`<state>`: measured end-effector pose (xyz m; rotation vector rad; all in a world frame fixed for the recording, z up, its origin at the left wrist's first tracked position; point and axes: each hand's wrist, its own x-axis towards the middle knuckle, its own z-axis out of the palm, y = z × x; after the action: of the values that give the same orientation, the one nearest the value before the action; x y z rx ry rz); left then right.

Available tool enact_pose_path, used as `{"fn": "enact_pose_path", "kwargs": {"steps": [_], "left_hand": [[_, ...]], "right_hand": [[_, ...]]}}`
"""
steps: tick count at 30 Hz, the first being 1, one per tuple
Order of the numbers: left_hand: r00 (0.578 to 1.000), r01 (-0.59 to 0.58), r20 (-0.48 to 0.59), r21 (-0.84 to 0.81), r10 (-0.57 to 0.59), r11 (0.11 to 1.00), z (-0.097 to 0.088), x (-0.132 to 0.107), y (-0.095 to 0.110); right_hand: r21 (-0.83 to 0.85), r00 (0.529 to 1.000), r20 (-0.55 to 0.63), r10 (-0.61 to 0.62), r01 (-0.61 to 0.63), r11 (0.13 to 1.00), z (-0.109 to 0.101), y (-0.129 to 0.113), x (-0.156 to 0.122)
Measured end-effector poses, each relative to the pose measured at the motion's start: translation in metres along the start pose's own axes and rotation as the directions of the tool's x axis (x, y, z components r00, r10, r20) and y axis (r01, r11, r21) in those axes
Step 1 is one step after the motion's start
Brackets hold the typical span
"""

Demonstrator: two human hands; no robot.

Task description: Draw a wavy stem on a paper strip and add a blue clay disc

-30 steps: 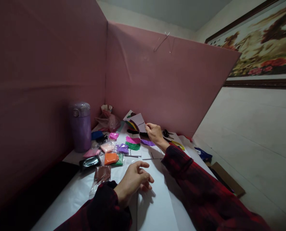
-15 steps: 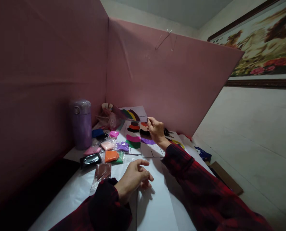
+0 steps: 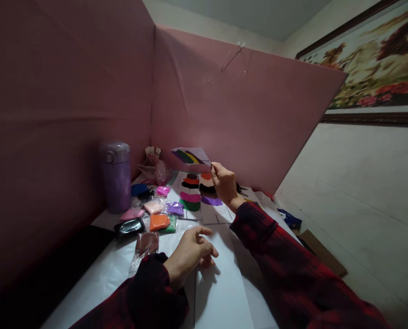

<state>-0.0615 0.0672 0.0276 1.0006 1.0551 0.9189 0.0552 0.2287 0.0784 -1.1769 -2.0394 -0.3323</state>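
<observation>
Pinched in my right hand [image 3: 224, 183] is the near right corner of a white card [image 3: 199, 154] with purple, green, yellow and dark stripes. It is raised and tilted over the back of the table. Below it lie other white cards [image 3: 190, 214] bearing bands of brown, orange, black, pink, green and purple. My left hand [image 3: 192, 251] hovers with loosely curled, parted fingers and nothing in them. Under that hand is a blank white sheet [image 3: 221, 292]. Nearest to its left is a brown clay-like block in a clear wrapper [image 3: 147, 244].
Several wrapped coloured packets, among them an orange one [image 3: 159, 222] and a black one [image 3: 130, 227], lie on the left. Behind them stands a purple bottle [image 3: 116, 178]. A crumpled pink plastic bag [image 3: 158, 171] sits at the back corner. Pink panels [image 3: 231, 114] enclose the left and back.
My right hand has risen slightly, and the striped card has lifted and tilted with it, its left end coming clear of the pink bag. My left hand stays nearly still.
</observation>
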Motion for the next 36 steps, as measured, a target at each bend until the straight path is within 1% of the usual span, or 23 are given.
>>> {"fn": "enact_pose_path", "kwargs": {"steps": [2,3,5,8,11,15,16,18,21,23,25,28,31,33,36], "left_hand": [[1.0,0.0,-0.004,-0.004,0.0,1.0,0.0,0.0,-0.001],[1.0,0.0,0.0,-0.006,0.0,1.0,0.001,0.0,-0.001],[1.0,-0.004,0.016,-0.012,0.004,1.0,0.001,-0.001,-0.002],[0.999,-0.016,0.031,-0.018,0.016,1.0,0.002,-0.001,-0.003],[0.999,-0.016,0.033,-0.006,0.016,1.0,0.001,-0.002,-0.002],[1.0,-0.01,0.02,0.023,0.009,1.0,0.001,-0.002,0.0],[1.0,-0.013,0.015,0.029,0.012,1.0,0.001,-0.002,0.001],[1.0,-0.023,0.004,0.033,0.023,0.999,0.001,-0.003,0.002],[1.0,-0.02,-0.006,0.04,0.021,0.999,0.001,-0.004,0.004],[1.0,-0.014,-0.008,0.038,0.014,0.999,0.001,-0.004,0.005],[1.0,-0.014,-0.001,0.041,0.014,0.999,0.002,-0.004,0.005],[1.0,-0.011,0.027,0.056,0.009,0.998,0.002,-0.003,0.004],[0.999,-0.01,0.047,0.053,0.008,0.999,0.002,-0.002,0.001],[0.999,-0.014,0.051,0.052,0.011,0.999,0.002,-0.001,0.001],[0.998,-0.012,0.059,0.062,0.008,0.998,0.002,-0.001,0.001]], "right_hand": [[-0.03,0.993,0.095,-0.069,0.072,0.997,0.0,-0.005,-0.015],[-0.042,0.982,0.157,-0.104,0.112,0.993,0.002,-0.009,-0.025],[-0.063,0.942,0.292,-0.166,0.193,0.979,0.007,-0.015,-0.048],[-0.081,0.86,0.46,-0.221,0.289,0.954,0.013,-0.023,-0.074],[-0.1,0.799,0.554,-0.235,0.344,0.934,0.014,-0.027,-0.083],[-0.121,0.75,0.619,-0.235,0.386,0.915,0.014,-0.029,-0.078],[-0.128,0.744,0.627,-0.231,0.39,0.912,0.014,-0.03,-0.077],[-0.151,0.747,0.629,-0.214,0.387,0.909,0.015,-0.032,-0.075],[-0.186,0.774,0.603,-0.191,0.37,0.91,0.012,-0.035,-0.071],[-0.194,0.794,0.578,-0.187,0.356,0.914,0.005,-0.035,-0.068],[-0.202,0.819,0.549,-0.169,0.327,0.923,-0.005,-0.03,-0.065],[-0.238,0.848,0.523,-0.087,0.244,0.94,-0.022,-0.01,-0.062],[-0.234,0.826,0.562,-0.044,0.21,0.949,-0.036,0.014,-0.066],[-0.192,0.796,0.602,-0.069,0.227,0.955,-0.043,0.025,-0.074],[-0.146,0.746,0.648,-0.152,0.317,0.937,-0.048,0.029,-0.087]]}}
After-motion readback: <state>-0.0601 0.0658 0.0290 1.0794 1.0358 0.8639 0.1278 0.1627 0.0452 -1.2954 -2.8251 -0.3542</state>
